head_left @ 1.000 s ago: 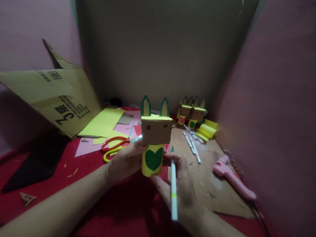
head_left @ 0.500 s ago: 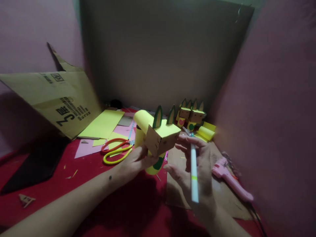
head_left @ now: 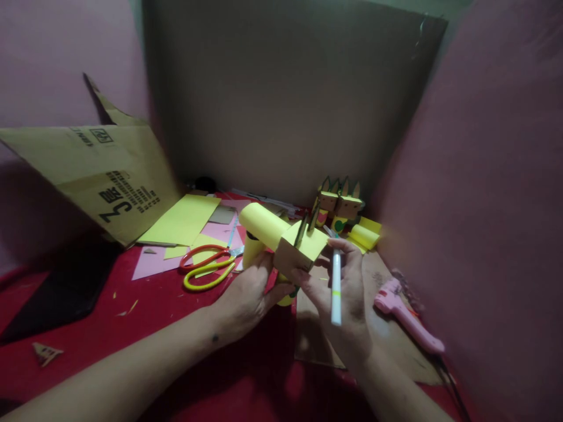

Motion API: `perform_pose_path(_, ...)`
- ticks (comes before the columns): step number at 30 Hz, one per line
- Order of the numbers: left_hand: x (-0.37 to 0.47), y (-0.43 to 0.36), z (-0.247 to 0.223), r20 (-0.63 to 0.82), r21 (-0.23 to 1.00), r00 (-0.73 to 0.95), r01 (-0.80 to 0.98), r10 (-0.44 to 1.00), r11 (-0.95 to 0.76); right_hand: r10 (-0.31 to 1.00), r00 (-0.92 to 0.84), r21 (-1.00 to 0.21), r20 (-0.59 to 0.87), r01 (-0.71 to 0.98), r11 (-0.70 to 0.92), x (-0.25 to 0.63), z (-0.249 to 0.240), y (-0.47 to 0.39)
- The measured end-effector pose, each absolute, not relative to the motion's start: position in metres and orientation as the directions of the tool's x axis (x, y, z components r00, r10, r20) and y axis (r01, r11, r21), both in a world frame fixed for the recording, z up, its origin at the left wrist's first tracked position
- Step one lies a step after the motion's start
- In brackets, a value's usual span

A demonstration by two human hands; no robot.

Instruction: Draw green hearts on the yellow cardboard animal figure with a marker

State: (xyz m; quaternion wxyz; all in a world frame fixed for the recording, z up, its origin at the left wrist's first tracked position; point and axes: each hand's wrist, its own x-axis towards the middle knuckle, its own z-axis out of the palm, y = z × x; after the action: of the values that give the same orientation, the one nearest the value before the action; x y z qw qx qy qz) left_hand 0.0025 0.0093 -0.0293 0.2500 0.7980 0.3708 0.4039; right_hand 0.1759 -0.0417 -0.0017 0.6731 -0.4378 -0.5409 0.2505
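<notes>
Around cardboard figure (head_left: 292,258), hands (head_left: 244,296) (head_left: 341,287) curled, forearms (head_left: 145,357) slanted (marker (head_left: 336,299) in right).

A mauve-pink wall (head_left: 74,47) rises on the left and another pink wall (head_left: 492,199) stands on the right. Between them, at the back, is a broad, plain, grey-brown panel (head_left: 281,105), its top edge slanting down toward the right. Above that edge shows a pale greenish strip (head_left: 457,7), and a thin light streak (head_left: 421,32) marks the panel's upper right corner. A deep red surface (head_left: 176,375) fills the foreground and runs back toward the panel. The light is dim, with shadow low on the left wall.
</notes>
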Motion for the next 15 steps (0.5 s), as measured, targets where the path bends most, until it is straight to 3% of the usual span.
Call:
perform_pose_path(7, -0.004, 0.002, -0.009, 0.46, 0.785, 0.336, 0.28, 0.822, -0.553, 0.778, 0.375, -0.85, 0.505, 0.059, 0.523, 0.202, -0.006, -0.021)
perform_pose_path(10, -0.01, 0.007, 0.005, 0.451, 0.859, 0.156, 0.19, 0.879, -0.475, 0.789, 0.353, -0.852, 0.503, 0.049, 0.521, 0.218, -0.003, -0.013)
perform_pose_path(15, -0.024, 0.029, 0.017, 0.299, 0.954, -0.022, 0.0, 0.954, -0.3, 0.838, 0.27, -0.876, 0.474, 0.049, 0.48, 0.241, 0.002, -0.008)
